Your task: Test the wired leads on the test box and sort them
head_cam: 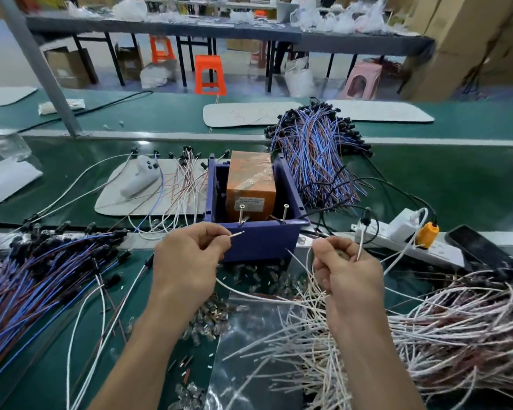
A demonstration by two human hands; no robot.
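Observation:
The purple test box point(261, 241) stands in the middle of the green bench, with an orange block inside and two upright metal pins point(241, 213) on its front rim. My left hand point(190, 258) pinches one stripped end of a white lead point(237, 234), held just below the left pin. My right hand point(345, 269) grips the white lead's other part point(359, 247) right of the box. A big pile of white and brown leads point(456, 321) lies at the right.
Blue and brown leads with black ends lie in a heap at the left point(36, 276) and another behind the box point(317, 155). A white mat with a few leads point(148, 196), a power strip point(403, 241), a phone point(480, 250) and loose small terminals point(214, 318) surround the box.

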